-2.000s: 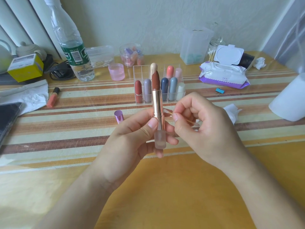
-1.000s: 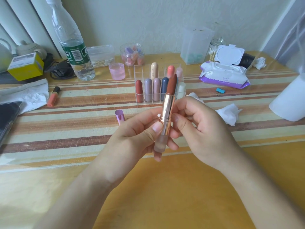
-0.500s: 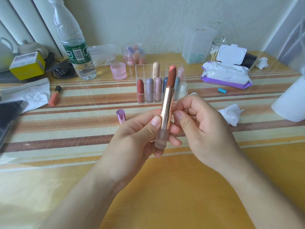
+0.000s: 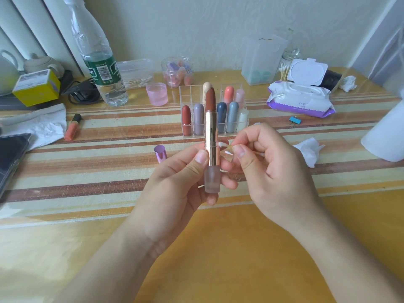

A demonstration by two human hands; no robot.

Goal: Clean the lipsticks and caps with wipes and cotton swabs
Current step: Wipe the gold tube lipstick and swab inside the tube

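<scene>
Here, left hand [image 4: 175, 180]: we see it raised over the desk [image 4: 218, 259], thumb pressed on the front of the lipstick [image 4: 211, 136] and fingers curled round behind it, so it has a firm grip.
Lipstick pose: upright in that hand, with the brown bullet wound out on top, the gold tube in the middle and the frosted base below (the base pokes out under the thumb).
Right hand [image 4: 273, 171]: just beside the left, back of the hand toward us, fingers curled, thumb and forefinger pinching a cotton swab [image 4: 222, 145].
Swab contact: its white tip touches the right side of the gold tube at a seam, and the stick runs back to the right. We see a second white tip just below and cannot tell whether it belongs to another swab.
Forearms: both rise from the bottom edge and converge at the middle.
Purple cap [image 4: 160, 153]: standing on the desk just left of the left hand.
Clear rack [image 4: 190, 92]: behind the hands, with capped lipsticks upright in its compartments.
Wipes pack [image 4: 301, 99]: back right, lid flipped open.
Crumpled wipe [image 4: 310, 152]: on the desk, right of the right hand.
</scene>
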